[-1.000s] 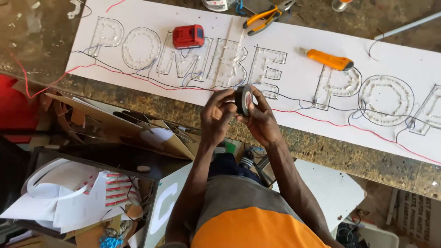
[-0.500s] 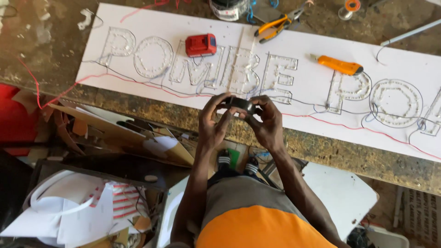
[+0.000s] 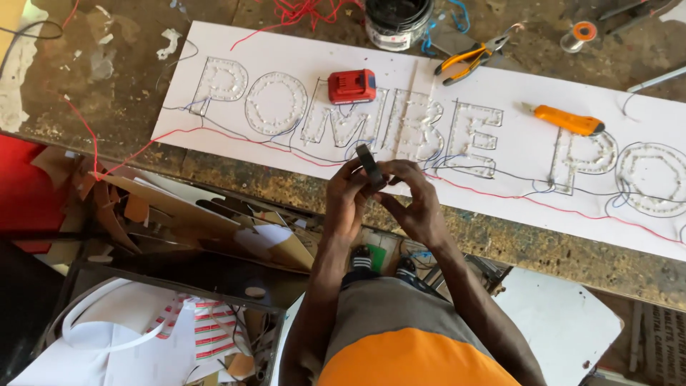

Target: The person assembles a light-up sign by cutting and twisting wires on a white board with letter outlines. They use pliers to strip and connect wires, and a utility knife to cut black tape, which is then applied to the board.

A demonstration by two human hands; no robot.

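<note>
A rough, stained workbench [image 3: 107,78] fills the upper part of the view, its near edge running from the left side down toward the lower right. On it lies a long white sign board [image 3: 500,78], its near long edge close to the bench's near edge, with big letter outlines filled with small lights and thin red and dark wires trailing along its lower edge. Below the bench's near edge, at the left, lies a heap of cardboard scraps [image 3: 164,214].

On the board's far edge sits a red battery pack [image 3: 352,86]. Just past that far edge, on the bare bench, stands a dark round tin [image 3: 397,21], with orange-handled pliers [image 3: 471,61] to its right, lying across the board's edge. An orange utility knife [image 3: 568,120] rests on the board toward its right end.

Both hands meet above the board's near edge, about midway along the visible bench. The left hand [image 3: 348,200] is curled, its fingers pinching a small black roll of tape [image 3: 369,165], which stands on edge between the two hands. The right hand [image 3: 416,204] is also partly closed, fingertips drawn together against the roll's right side; whether it pulls at the tape's loose end cannot be told.
</note>
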